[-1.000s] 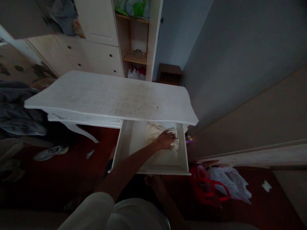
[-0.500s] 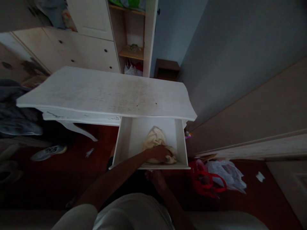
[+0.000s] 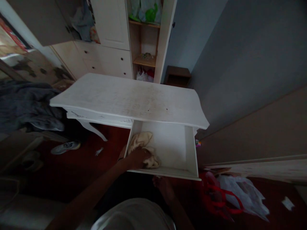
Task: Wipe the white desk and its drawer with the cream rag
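Note:
A white desk (image 3: 115,92) with a stained top stands ahead, and its right-hand drawer (image 3: 169,147) is pulled out toward me. Inside, against the drawer's left side, lies a crumpled cream cloth (image 3: 144,139). My left hand (image 3: 139,158) is closed on this cloth and presses it to the drawer bottom; the fingertips are partly hidden in its folds. Below the drawer's front edge is my right hand (image 3: 163,187), its fingers curled close to the drawer front. Whatever they hold there is too dark to make out.
A red bag (image 3: 213,195) and a white plastic bag (image 3: 244,191) lie on the floor at right. A shoe (image 3: 64,148) is on the floor at left, near dark clothing (image 3: 28,102). Behind the desk stand a cabinet (image 3: 110,25) and a small brown box-like unit (image 3: 177,76).
My left hand has wiped the cloth from the right-middle of the drawer to its left side. The view has turned slightly left. My right hand stays at the drawer front.

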Demonstrator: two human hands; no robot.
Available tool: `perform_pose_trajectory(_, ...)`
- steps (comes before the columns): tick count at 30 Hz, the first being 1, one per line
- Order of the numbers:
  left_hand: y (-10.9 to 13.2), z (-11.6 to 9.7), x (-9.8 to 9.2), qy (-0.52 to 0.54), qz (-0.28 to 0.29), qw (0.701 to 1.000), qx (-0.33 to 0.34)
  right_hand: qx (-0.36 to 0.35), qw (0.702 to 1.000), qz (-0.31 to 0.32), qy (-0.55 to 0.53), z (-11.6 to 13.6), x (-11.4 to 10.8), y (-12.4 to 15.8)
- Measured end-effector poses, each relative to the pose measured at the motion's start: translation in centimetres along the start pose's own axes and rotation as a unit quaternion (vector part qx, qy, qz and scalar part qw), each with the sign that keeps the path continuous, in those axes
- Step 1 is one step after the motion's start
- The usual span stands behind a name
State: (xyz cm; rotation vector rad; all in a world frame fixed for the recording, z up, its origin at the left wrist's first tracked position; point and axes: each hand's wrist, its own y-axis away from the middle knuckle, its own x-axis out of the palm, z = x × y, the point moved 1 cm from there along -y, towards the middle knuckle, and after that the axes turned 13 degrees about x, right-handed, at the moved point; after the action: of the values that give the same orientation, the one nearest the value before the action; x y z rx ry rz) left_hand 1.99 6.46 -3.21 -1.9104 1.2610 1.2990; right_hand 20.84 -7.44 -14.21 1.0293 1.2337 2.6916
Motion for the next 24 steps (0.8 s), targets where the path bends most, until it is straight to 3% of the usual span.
perform_pose_trajectory(4,2.4,-0.4,-0.7,-0.073,-0.024,0.996,-0.049,0.007,1.0,0.007,-0.004,-0.2,-0.2,-0.3)
perform_pose_trajectory(7,2.8,-0.6,-1.3,-0.094,-0.029,0.992,-0.075,0.012,1.0,-0.005,-0.005,-0.3,-0.3,-0.4)
perform_pose_trajectory(13,0.3,0.4,-1.2,-0.047,-0.009,0.99,-0.134,0.009,1.0,-0.027,-0.011,-0.2,0.1,-0.5)
perform_pose_trajectory(20,-2.4,0.7,-1.2,-0.062,0.015,0.986,-0.154,0.005,0.999,-0.03,-0.01,0.1,0.4,-0.2)
perform_pose_trajectory(24,-2.1,0.0,-0.9,-0.067,-0.022,0.984,-0.164,-0.01,0.999,-0.029,-0.032,-0.3,0.3,-0.5)
